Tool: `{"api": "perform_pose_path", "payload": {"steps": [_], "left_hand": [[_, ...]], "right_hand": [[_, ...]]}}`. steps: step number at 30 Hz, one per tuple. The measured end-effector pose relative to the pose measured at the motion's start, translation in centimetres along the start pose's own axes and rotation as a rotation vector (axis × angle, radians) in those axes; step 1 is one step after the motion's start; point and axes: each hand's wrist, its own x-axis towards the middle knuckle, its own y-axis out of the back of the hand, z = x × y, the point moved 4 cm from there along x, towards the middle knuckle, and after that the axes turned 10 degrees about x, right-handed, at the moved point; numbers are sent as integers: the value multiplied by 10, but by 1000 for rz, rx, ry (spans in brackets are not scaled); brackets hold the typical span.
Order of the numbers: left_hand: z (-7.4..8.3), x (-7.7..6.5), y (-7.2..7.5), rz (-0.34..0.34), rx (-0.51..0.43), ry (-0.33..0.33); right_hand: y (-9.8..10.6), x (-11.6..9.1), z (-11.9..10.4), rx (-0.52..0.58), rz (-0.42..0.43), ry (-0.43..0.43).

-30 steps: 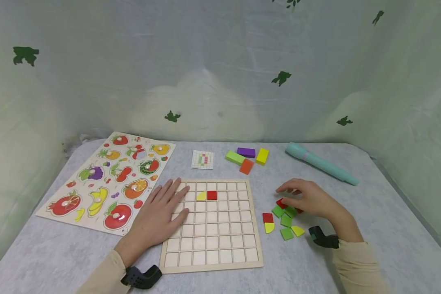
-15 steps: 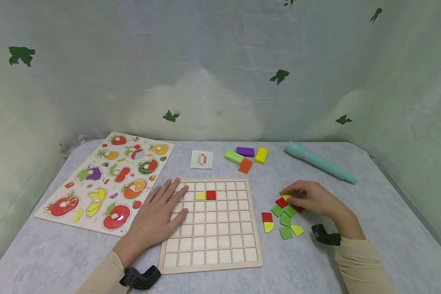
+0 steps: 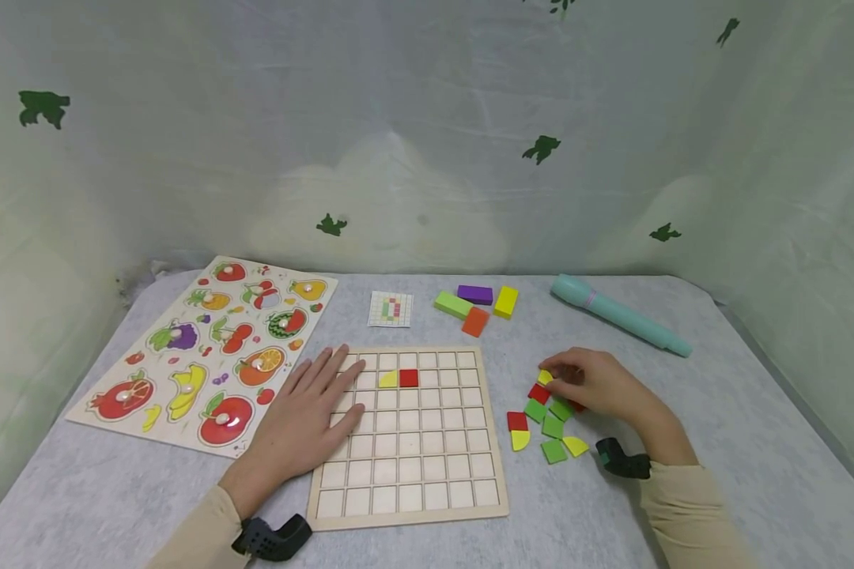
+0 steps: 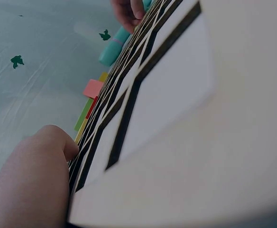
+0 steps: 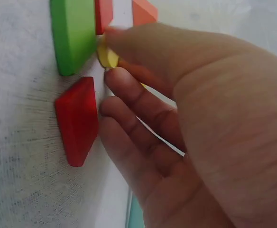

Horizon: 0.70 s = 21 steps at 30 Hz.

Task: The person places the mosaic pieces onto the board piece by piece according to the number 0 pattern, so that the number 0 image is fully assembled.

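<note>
My left hand [image 3: 306, 419] lies with fingers straight on the left side of a wooden grid board [image 3: 409, 519]. A yellow quarter-round tile [image 3: 388, 379] and a red square tile [image 3: 409, 378] sit side by side in its cells. Right of the board, my right hand [image 3: 601, 386] pinches another yellow tile [image 5: 109, 54] between thumb and fingertips, low over the table. Beneath and around it lie red tiles [image 3: 538, 393], several green square tiles [image 3: 553, 427] and a yellow quarter-round tile [image 3: 576, 446]. Fingers partly hide the pinched tile and a red tile [image 5: 78, 121].
A fruit puzzle board [image 3: 256, 367] lies at the left. Behind the grid board are a small pattern card [image 3: 390, 309] and purple [image 3: 475, 295], green, orange and yellow blocks. A teal pen-shaped case [image 3: 621, 316] lies at the back right.
The right hand has taken hold of a yellow tile, which came into sight at its fingertips and then shifted slightly left. My left hand has stayed on the board.
</note>
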Motion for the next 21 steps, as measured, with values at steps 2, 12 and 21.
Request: {"api": "perform_pose_path", "payload": {"steps": [2, 12, 21], "left_hand": [[0, 0, 0, 1, 0, 1], [0, 0, -1, 6, 0, -2], [1, -1, 1, 8, -3, 0]], "right_hand": [[0, 0, -1, 0, -8, 1], [-6, 6, -12, -35, 38, -1], [-21, 23, -44, 2, -10, 95]]}}
